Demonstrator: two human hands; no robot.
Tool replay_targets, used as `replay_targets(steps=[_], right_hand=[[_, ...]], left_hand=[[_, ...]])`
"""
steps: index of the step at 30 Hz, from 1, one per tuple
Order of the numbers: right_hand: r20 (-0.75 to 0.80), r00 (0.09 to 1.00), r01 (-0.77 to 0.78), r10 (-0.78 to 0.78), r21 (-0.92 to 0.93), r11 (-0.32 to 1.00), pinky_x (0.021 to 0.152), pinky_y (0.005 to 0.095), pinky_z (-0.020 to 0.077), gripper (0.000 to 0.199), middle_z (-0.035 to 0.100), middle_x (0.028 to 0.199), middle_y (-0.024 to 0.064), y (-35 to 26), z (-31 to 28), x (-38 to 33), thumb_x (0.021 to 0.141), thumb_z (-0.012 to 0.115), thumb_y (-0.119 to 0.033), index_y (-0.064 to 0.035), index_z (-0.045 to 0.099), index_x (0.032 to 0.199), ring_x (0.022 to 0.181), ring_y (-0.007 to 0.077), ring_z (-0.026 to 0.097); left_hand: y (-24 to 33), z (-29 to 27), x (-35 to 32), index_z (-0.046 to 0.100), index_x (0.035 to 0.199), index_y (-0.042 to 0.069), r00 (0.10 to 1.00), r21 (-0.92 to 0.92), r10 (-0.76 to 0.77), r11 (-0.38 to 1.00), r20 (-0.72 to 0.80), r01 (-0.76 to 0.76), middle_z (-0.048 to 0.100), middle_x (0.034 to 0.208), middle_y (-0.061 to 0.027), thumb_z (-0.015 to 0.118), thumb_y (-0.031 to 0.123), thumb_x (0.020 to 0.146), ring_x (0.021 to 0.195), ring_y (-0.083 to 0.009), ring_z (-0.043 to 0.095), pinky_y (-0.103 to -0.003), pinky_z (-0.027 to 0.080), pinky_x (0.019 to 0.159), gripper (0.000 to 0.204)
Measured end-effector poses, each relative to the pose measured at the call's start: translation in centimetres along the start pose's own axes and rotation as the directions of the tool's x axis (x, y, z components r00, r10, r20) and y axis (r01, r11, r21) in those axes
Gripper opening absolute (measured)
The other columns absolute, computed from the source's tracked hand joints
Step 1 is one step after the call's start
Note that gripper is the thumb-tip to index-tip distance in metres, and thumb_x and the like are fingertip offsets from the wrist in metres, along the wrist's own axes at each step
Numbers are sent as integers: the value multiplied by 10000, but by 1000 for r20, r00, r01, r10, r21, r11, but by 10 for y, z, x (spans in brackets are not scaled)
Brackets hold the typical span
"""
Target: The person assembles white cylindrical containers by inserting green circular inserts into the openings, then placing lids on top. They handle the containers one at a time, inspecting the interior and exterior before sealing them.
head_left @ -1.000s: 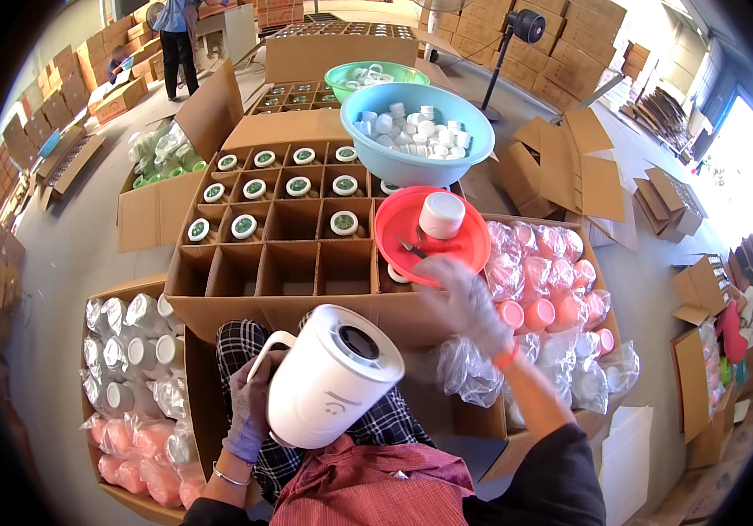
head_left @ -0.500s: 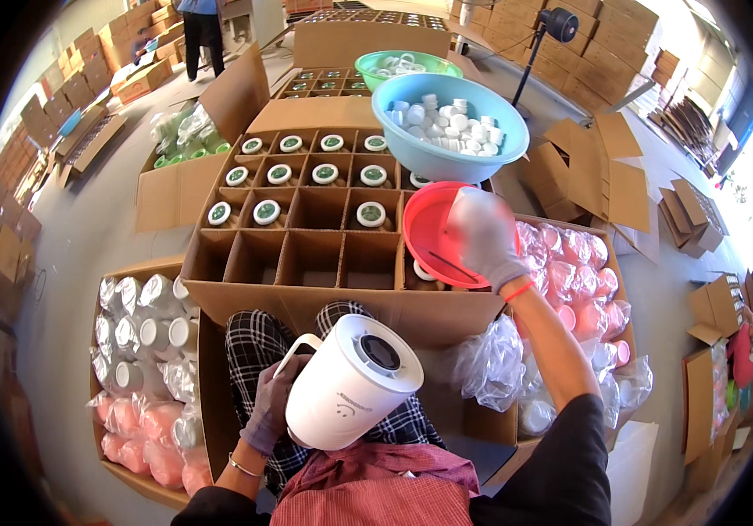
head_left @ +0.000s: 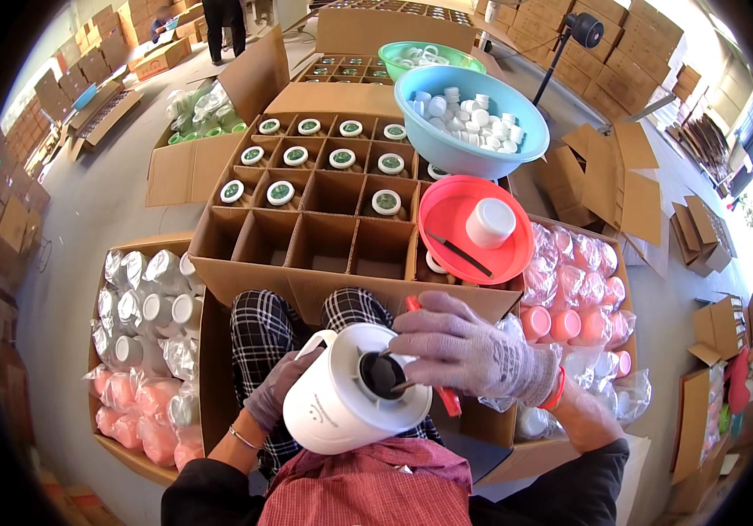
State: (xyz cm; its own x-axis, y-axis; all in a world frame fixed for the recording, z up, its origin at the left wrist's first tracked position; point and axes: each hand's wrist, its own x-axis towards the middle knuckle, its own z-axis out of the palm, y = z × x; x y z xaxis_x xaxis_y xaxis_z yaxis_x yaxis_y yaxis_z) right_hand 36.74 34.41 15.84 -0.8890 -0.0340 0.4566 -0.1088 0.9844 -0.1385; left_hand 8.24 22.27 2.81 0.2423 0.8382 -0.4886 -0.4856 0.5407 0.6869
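On my lap a white jug (head_left: 328,412) with a handle lies tilted, its round black-centred opening (head_left: 382,373) turned up toward me. My left hand (head_left: 278,386) wears a grey glove and is closed round the jug's handle side. Over the opening, my gloved right hand (head_left: 473,346) grips a red-handled tool (head_left: 449,401) that looks like pliers. Its metal tip reaches into the black centre; the fingers hide most of it. Just beyond, a red basin (head_left: 455,202) holds a white cap (head_left: 490,223) and a dark thin rod (head_left: 460,254).
A divided carton (head_left: 306,285) in front holds several white-lidded jugs. Behind it stand a blue basin (head_left: 473,158) of white caps and a green basin (head_left: 398,66). Cartons of bagged cups, grey (head_left: 157,307) at left and pink (head_left: 565,324) at right, flank my knees.
My right hand has come back from the red basin to the jug's opening, now with the red-handled tool. The white cap shows in the basin. The left hand keeps its hold.
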Motion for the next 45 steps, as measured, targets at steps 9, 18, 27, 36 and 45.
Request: replay_targets(steps=[9,18,27,36,45], right_hand=[[52,993,96,-106,155,983,1045,587,466,364,564,1270,158,-45,-15,26,728,716,-128,-61,568,1055,1225,383,550],[120,477,-738,871,592,323,567,341,503,213,628,732,71,-57,37,-6,983,609,-250,-46,550,961,623,183,638],[681,293,109,671,673,-731,564,328,533,191,622,852,62,-21,83,-29,1010,554,-232,-43,574,997,632,162,592],[-241,966,-47,91,180,982,852,380,513,195,621,1075,73,-10,-10,21,914,656,-165,-70,608,1077,991,278,617],[-84,680,-621,728,461,634,637,447,487,139,586,803,181,-32,23,14,915,637,-171,-72,552,962,739,412,606]], left_hand=[[-53,-44,-4,598,1276,14,946,81,-89,995,311,67,662,1204,-81,558,249,1027,1055,-89,641,-257,563,845,344],[33,19,-42,705,1084,-39,754,491,653,637,65,-594,741,1010,-98,608,308,961,906,-161,704,-288,566,806,380],[52,28,-36,664,993,-56,427,825,866,29,262,-564,712,1044,-195,586,316,963,1021,-306,689,-426,504,972,381],[55,17,-48,713,1071,-48,615,631,782,531,-107,-566,741,1026,-114,614,362,928,915,-167,686,-304,545,846,445],[22,37,-49,681,1075,-98,501,617,843,503,-196,-605,731,1022,-144,553,195,881,936,-189,684,-305,527,884,375]])
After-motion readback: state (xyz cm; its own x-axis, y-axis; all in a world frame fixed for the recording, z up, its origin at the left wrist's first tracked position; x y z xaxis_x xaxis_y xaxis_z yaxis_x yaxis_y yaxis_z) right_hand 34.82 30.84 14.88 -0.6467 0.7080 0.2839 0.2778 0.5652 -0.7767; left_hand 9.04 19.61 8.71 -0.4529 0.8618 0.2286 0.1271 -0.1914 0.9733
